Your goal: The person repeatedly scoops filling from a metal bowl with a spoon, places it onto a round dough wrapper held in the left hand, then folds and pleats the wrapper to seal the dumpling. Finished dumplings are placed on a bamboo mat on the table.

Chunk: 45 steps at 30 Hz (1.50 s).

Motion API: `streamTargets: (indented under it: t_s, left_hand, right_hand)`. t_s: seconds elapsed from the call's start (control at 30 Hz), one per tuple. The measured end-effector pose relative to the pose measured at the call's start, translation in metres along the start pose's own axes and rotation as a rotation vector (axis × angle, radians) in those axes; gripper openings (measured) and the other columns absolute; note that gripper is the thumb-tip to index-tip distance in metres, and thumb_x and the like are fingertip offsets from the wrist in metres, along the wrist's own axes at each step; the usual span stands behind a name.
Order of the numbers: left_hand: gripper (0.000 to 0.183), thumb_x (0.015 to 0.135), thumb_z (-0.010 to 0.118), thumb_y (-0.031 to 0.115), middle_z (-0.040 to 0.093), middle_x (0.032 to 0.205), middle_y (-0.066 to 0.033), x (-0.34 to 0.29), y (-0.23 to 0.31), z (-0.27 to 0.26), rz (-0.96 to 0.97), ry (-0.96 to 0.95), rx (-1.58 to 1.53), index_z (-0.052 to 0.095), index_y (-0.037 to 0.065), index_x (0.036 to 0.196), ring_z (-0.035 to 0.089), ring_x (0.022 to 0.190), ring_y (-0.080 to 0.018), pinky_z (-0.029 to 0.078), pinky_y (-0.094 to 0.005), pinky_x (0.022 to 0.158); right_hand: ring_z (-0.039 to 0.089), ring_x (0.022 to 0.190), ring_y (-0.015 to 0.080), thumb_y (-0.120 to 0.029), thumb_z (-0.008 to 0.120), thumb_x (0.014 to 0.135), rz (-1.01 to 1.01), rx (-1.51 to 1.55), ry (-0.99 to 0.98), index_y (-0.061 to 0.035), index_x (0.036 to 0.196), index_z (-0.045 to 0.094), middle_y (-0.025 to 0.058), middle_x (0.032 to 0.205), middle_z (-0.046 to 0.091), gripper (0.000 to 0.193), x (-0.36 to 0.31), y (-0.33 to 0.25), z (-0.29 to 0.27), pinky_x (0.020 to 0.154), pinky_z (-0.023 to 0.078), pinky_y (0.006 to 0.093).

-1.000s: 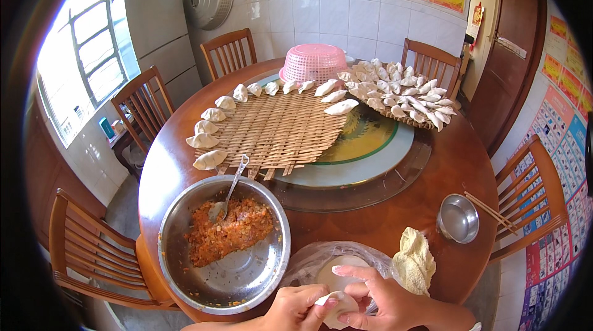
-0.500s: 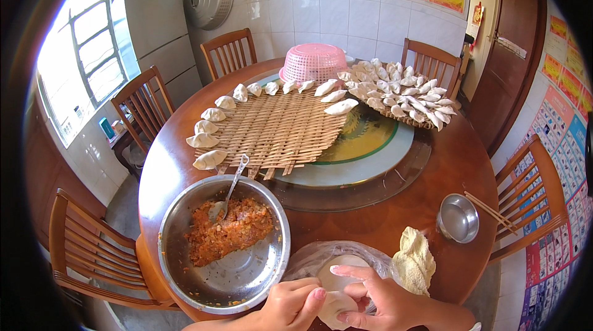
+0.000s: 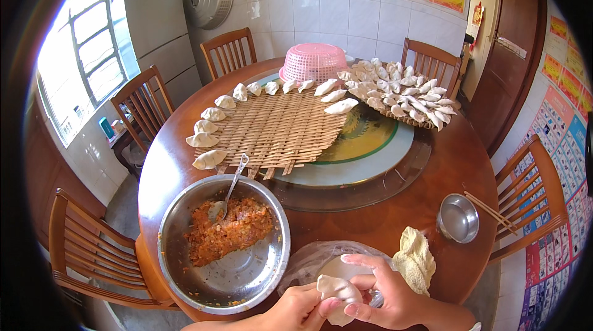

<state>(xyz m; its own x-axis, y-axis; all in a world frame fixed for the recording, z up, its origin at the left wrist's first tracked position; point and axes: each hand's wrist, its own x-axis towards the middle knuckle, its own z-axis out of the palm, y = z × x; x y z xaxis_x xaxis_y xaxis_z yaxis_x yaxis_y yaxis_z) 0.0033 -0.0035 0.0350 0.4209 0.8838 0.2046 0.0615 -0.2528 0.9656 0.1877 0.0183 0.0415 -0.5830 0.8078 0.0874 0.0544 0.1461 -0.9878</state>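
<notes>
Two hands (image 3: 299, 307), one spoon (image 3: 217, 211), five chairs (image 3: 102, 260)

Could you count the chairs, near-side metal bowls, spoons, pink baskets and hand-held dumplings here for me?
Chairs: 5
Near-side metal bowls: 2
Spoon: 1
Pink basket: 1
Hand-held dumpling: 1
Total: 10

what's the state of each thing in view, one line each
dough, partly folded
left hand, pinching the dough
right hand, holding the dough
large basin, upright, partly filled
filling, heaped
spoon, tip in the filling
woven mat, dumplings along part of its rim
far tray, crowded with dumplings
pink basket, upside down
yellow cloth, crumpled
small bowl, upright, contents unclear
chopsticks, side by side
</notes>
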Motion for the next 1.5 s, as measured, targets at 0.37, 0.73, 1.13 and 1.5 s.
streamTargets:
  t_s: [0.37, 0.73, 1.13, 1.5]
  left_hand:
    - [0.065, 0.094, 0.024, 0.050, 0.056, 0.070, -0.0076, 0.001, -0.012, -0.010, -0.029, -0.018, 0.057, 0.057, -0.006, 0.091, 0.053, 0.060, -0.0141, 0.041, -0.0258, 0.055]
    - [0.029, 0.095, 0.043, 0.020, 0.058, 0.083, -0.0026, -0.006, -0.016, -0.002, -0.237, -0.078, -0.417, 0.058, -0.003, 0.104, 0.049, 0.075, -0.0087, 0.041, -0.0233, 0.068]
    - [0.024, 0.094, 0.044, 0.016, 0.051, 0.064, -0.0037, 0.000, -0.007, 0.003, -0.003, 0.016, -0.079, 0.056, -0.002, 0.084, 0.045, 0.060, -0.0113, 0.039, -0.0273, 0.056]
    - [0.028, 0.093, 0.045, 0.023, 0.052, 0.071, -0.0111, -0.003, -0.006, -0.012, 0.218, -0.232, -0.174, 0.055, -0.001, 0.081, 0.053, 0.062, -0.0245, 0.043, -0.0318, 0.058]
  right_hand:
    - [0.057, 0.094, 0.0134, -0.017, 0.060, 0.087, 0.092, 0.129, -0.021, -0.0035, 0.117, 0.038, 0.0098, 0.103, 0.056, 0.039, -0.004, 0.016, -0.009, 0.079, 0.047, 0.0281]
    - [0.056, 0.088, 0.0127, -0.019, 0.059, 0.088, 0.061, 0.198, 0.007, -0.0046, 0.117, 0.035, 0.0107, 0.101, 0.057, 0.040, 0.000, 0.015, -0.006, 0.072, 0.048, 0.0266]
    - [0.057, 0.088, 0.0154, -0.019, 0.060, 0.087, 0.012, 0.334, 0.086, -0.0042, 0.118, 0.033, 0.0117, 0.102, 0.057, 0.043, 0.000, 0.014, -0.006, 0.075, 0.047, 0.0283]
    - [0.055, 0.072, 0.0099, -0.025, 0.058, 0.088, 0.113, 0.362, -0.304, -0.0030, 0.101, 0.049, 0.0035, 0.083, 0.056, 0.027, 0.010, 0.012, -0.024, 0.066, 0.046, 0.0236]
